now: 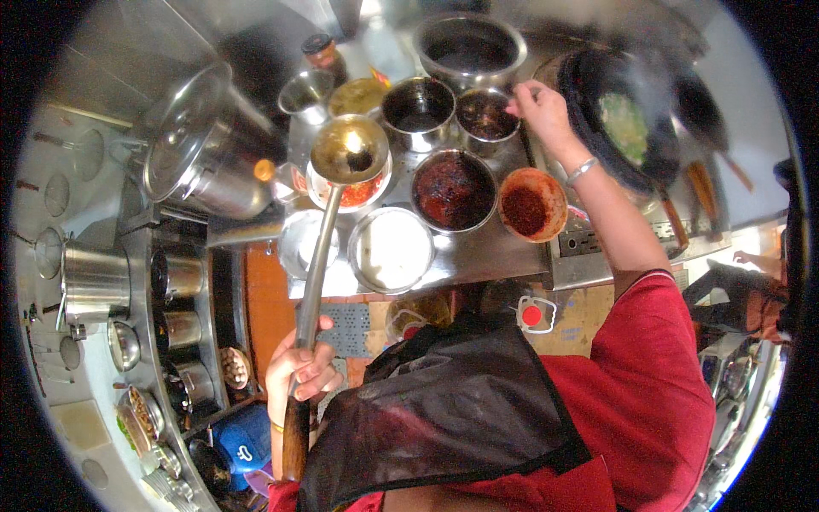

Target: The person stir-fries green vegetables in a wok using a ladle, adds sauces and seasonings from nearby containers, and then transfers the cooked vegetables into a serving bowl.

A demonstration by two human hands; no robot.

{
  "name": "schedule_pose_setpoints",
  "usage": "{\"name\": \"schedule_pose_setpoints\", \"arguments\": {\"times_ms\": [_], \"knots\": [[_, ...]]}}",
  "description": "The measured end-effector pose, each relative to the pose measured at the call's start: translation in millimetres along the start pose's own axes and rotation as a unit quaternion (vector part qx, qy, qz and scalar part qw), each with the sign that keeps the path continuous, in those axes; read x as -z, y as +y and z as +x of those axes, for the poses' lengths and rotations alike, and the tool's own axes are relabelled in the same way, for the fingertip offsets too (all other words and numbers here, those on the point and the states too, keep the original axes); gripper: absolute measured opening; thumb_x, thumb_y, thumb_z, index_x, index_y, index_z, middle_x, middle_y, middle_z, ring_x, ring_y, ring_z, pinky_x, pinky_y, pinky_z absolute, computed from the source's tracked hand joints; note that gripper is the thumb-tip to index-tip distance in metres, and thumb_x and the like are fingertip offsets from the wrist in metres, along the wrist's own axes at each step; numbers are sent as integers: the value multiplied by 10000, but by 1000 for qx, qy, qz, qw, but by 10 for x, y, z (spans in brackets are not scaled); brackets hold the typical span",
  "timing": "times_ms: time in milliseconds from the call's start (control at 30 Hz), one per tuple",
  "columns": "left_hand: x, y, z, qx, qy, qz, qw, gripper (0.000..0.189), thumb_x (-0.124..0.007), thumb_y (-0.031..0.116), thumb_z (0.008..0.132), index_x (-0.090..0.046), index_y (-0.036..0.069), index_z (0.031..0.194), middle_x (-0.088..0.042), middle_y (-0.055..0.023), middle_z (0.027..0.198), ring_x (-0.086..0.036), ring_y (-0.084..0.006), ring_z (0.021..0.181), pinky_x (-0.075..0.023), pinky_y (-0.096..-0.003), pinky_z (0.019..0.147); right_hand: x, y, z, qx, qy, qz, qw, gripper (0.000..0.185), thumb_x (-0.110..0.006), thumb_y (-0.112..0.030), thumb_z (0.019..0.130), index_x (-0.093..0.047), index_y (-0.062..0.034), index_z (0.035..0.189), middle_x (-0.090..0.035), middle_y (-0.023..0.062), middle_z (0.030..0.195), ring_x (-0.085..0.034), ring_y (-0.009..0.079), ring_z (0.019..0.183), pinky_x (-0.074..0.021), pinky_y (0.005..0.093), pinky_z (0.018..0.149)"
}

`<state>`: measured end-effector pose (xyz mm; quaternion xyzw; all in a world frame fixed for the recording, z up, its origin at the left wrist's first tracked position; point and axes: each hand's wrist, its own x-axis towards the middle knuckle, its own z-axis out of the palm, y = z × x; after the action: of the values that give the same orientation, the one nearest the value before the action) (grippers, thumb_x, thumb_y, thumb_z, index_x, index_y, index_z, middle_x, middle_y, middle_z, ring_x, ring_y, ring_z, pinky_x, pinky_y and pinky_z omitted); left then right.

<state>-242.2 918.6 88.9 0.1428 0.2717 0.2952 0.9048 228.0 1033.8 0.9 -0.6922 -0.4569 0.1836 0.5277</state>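
My left hand (302,368) is wrapped around the handle of a long metal ladle with a wooden grip end. The ladle bowl (349,150) hangs over a white container of chopped red chilli (359,194), with a little dark matter in it. At the right rim of a small steel pot of dark seasoning (487,115), my right hand (540,112) has its fingers bunched; whether they pinch anything is hidden. Closer to me stand a steel pot of dark red chilli paste (454,191) and a reddish tub of chilli paste (533,205).
A steaming wok (627,128) with pale green food sits on the stove at right. Bright pans (391,249) line the steel counter's near edge (486,269). A tall lidded stockpot (217,147) stands left. Plastic jugs (534,315) are on the floor; a person's arm (758,259) shows far right.
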Motion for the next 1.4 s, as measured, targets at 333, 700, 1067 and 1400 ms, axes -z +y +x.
{"name": "schedule_pose_setpoints", "arguments": {"times_ms": [333, 700, 1067, 1400], "knots": [[-4, -27, -74, -7, 11, 5, 1000, 427, -430, 44, 782, -404, -51, 1197, -344, 11, 509, -317, -65, 309, -240, -239, 374, -338, -57, -69, -12, -37, -46, 998, 295, -473, -236, 902, -576, 38, 866, -642, 142, 732, -670, 192, 678, -507, 302, 627], [13, -18, -72, 4, -14, 10, 1000, 425, -434, 46, 786, -401, -45, 1199, -345, 17, 510, -319, -64, 312, -234, -238, 380, 38, -2, -28, -164, 20, 188, 968, 223, -452, -128, 873, -536, 79, 871, -633, 192, 775, -665, 232, 677, -556, 279, 570], [-16, -9, 85, 31, -28, 55, 998, 422, -418, 44, 798, -422, -17, 1216, -359, 8, 526, -330, -78, 327, -264, -249, 394, 306, -712, -423, -46, -3, 259, 965, 276, -469, -197, 925, -544, 63, 981, -631, 214, 908, -656, 244, 787, -540, 310, 726], [-350, -64, 134, 61, -39, 9, 997, 396, -428, 58, 805, -413, -29, 1191, -350, 48, 521, -329, -34, 331, -269, -241, 390, 59, -442, -1374, 388, -214, -169, 880, 285, -553, 32, 803, -556, -17, 1084, -611, 161, 985, -590, 302, 861, -490, 332, 751]]}}
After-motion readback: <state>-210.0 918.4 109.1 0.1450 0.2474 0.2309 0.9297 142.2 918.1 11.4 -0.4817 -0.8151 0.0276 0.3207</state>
